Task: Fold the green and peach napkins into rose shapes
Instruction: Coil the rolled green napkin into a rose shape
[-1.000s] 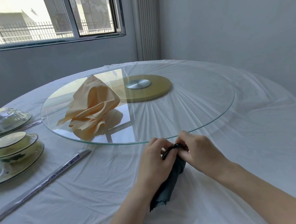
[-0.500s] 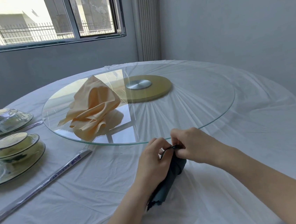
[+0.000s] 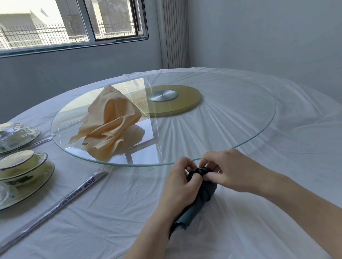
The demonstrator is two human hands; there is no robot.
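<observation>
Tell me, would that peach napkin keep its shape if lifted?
Probably not: the peach napkin lies in loose, drooping folds, so it would likely flop open. It looks thin, probably light. On the glass turntable it might slide.

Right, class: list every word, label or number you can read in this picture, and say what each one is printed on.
Blue print near the far end of the long wrapped sleeve on the tablecloth: too blurred to read.
On the green napkin, the peach napkin and the dishes: no writing shows.
</observation>
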